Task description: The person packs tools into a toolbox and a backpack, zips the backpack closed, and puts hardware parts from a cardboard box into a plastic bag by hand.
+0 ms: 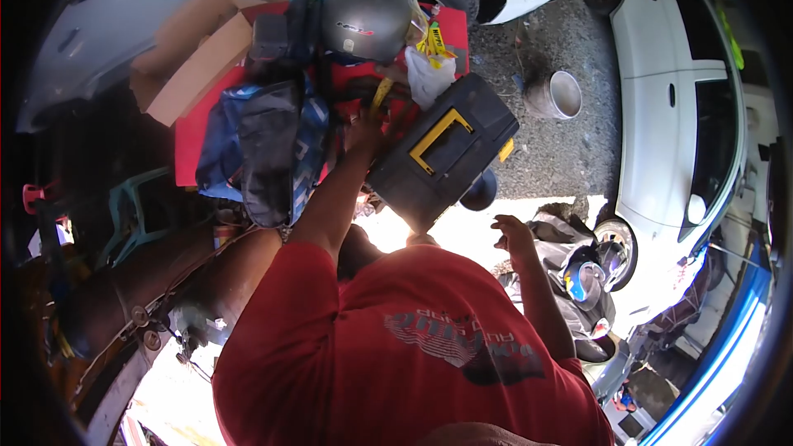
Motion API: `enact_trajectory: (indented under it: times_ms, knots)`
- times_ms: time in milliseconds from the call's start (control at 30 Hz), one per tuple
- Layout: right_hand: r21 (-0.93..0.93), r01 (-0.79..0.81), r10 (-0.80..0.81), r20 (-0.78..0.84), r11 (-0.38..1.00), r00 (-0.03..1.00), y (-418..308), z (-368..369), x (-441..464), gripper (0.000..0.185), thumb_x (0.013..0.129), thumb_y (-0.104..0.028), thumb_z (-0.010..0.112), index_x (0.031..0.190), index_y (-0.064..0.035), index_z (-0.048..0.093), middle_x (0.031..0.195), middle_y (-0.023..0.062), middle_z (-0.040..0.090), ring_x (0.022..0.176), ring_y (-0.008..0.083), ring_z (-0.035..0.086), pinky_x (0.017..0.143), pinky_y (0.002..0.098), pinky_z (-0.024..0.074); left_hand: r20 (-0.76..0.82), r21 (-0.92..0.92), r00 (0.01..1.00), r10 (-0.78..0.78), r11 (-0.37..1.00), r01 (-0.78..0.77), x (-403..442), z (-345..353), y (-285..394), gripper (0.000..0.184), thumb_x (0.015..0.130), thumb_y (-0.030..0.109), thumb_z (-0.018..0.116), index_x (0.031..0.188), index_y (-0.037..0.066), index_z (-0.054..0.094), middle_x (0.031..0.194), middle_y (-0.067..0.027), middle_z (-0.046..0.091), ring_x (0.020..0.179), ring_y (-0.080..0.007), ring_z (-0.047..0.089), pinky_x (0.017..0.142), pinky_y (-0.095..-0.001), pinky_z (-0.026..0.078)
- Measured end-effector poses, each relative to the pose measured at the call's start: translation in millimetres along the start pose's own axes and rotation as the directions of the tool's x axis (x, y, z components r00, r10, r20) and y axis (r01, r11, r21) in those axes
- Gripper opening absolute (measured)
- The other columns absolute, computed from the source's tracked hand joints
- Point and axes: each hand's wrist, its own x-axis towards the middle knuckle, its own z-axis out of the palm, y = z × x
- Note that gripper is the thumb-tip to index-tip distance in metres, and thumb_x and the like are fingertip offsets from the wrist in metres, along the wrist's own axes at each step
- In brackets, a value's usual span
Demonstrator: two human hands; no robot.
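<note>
Head view: left hand (368,125) over red table (188,149), at yellow strip (382,93); dim and blurred, cannot tell whether fingers pinch it. Strip on near side of helmet (363,21), between bag (271,144) and toolbox (475,128). Right hand (514,236) raised apart from toolbox, fingers loosely curled, slightly spread.

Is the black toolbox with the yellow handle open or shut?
Shut, it appears: the toolbox shows an unbroken black lid, yellow handle on top, no inside visible. Whether it's latched, I cannot tell.
</note>
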Motion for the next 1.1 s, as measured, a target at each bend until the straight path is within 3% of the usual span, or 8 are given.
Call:
enact_trajectory:
  times_ms: [100, 200, 267, 400, 500, 700, 767, 1100]
  knots:
    - [0.017, 0.007, -0.007, 0.007, 1.000, 1.000, 7.1, -4.4, -3.9, 0.037, 0.096, -0.016, 0.054, 0.129, -0.0002, 0.061, 0.110, 0.0113, 0.070, 0.066, 0.0096, 0.058, 0.063, 0.0258, 0.0556, 0.063, -0.260, 0.986, -0.152, 0.952, 0.163, 32.7, 19.7, 2.8, 0.052, 0.095, 0.033, 0.058, 0.145, 0.022, 0.047, 0.145, -0.0217, 0.045, 0.130, -0.0456, 0.050, 0.104, -0.0519, 0.049]
    - [0.014, 0.005, -0.005, -0.026, 1.000, 1.000, 6.6, -2.7, -14.0, 0.036, 0.095, -0.009, 0.051, 0.128, 0.0028, 0.058, 0.108, 0.0125, 0.071, 0.060, 0.0099, 0.059, 0.060, 0.0266, 0.0560, 0.138, -0.197, 0.990, 0.042, 0.980, -0.014, 31.8, -33.2, 34.1, 0.065, 0.099, 0.043, 0.049, 0.156, 0.018, 0.030, 0.144, -0.0242, 0.048, 0.124, -0.0457, 0.056, 0.106, -0.0513, 0.047]
    - [0.017, -0.022, 0.022, -0.021, 1.000, 1.000, 14.6, -8.5, -12.8, 0.036, 0.095, -0.009, 0.051, 0.128, 0.0031, 0.058, 0.108, 0.0127, 0.071, 0.062, 0.0105, 0.059, 0.060, 0.0270, 0.0559, -0.152, -0.224, 0.942, 0.298, 0.918, -0.326, 48.1, -29.7, 46.6, 0.046, 0.094, 0.018, 0.056, 0.140, 0.014, 0.054, 0.132, -0.0258, 0.056, 0.116, -0.0403, 0.063, 0.091, -0.0489, 0.056]
    - [-0.025, -0.007, 0.007, -0.008, 1.000, 1.000, 29.0, -19.2, -12.8, 0.037, 0.093, -0.011, 0.055, 0.127, 0.0012, 0.061, 0.107, 0.0113, 0.070, 0.068, 0.0123, 0.060, 0.062, 0.0268, 0.0550, -0.204, -0.113, 0.896, 0.394, 0.900, -0.421, 97.3, -2.9, 66.8, 0.035, 0.093, 0.014, 0.056, 0.126, 0.011, 0.064, 0.121, -0.0270, 0.063, 0.106, -0.0395, 0.068, 0.088, -0.0502, 0.056]
    - [-0.036, -0.034, 0.033, -0.030, 0.999, 0.999, 24.3, -23.7, -16.6, 0.038, 0.093, -0.010, 0.055, 0.129, 0.0016, 0.060, 0.108, 0.0119, 0.070, 0.068, 0.0132, 0.061, 0.062, 0.0272, 0.0552, -0.050, -0.139, 0.953, 0.299, 0.943, -0.303, 126.5, -23.6, 84.8, 0.026, 0.091, 0.013, 0.056, 0.113, 0.012, 0.070, 0.104, -0.0220, 0.071, 0.095, -0.0406, 0.071, 0.086, -0.0506, 0.055]
    - [-0.014, -0.064, 0.063, -0.074, 0.998, 0.995, 31.5, -36.6, -15.8, 0.038, 0.096, -0.009, 0.051, 0.131, 0.0015, 0.059, 0.110, 0.0121, 0.070, 0.069, 0.0137, 0.059, 0.063, 0.0293, 0.0563, -0.214, -0.365, 0.959, 0.187, 0.895, -0.256, 147.5, -93.7, 92.1, 0.030, 0.092, 0.022, 0.057, 0.113, 0.006, 0.072, 0.106, -0.0205, 0.072, 0.104, -0.0380, 0.069, 0.092, -0.0484, 0.054]
    - [0.002, -0.066, 0.066, -0.077, 0.998, 0.995, 34.5, -38.2, -13.7, 0.037, 0.096, -0.009, 0.051, 0.130, 0.0010, 0.059, 0.109, 0.0119, 0.070, 0.070, 0.0135, 0.059, 0.064, 0.0303, 0.0572, -0.384, -0.655, 0.923, -0.015, 0.709, -0.260, 148.9, -97.2, 90.0, 0.025, 0.089, 0.024, 0.065, 0.106, 0.008, 0.073, 0.098, -0.0180, 0.073, 0.097, -0.0375, 0.070, 0.088, -0.0475, 0.055]
    - [0.045, -0.050, 0.052, -0.037, 0.998, 0.998, 30.8, -32.6, -6.1, 0.031, 0.097, -0.007, 0.052, 0.127, -0.0005, 0.060, 0.105, 0.0104, 0.071, 0.065, 0.0090, 0.059, 0.062, 0.0290, 0.0591, -0.402, -0.878, 0.883, -0.245, 0.376, -0.295, 90.8, -63.3, 61.8, 0.024, 0.089, 0.017, 0.062, 0.106, 0.003, 0.071, 0.108, -0.0223, 0.071, 0.097, -0.0361, 0.071, 0.087, -0.0435, 0.056]
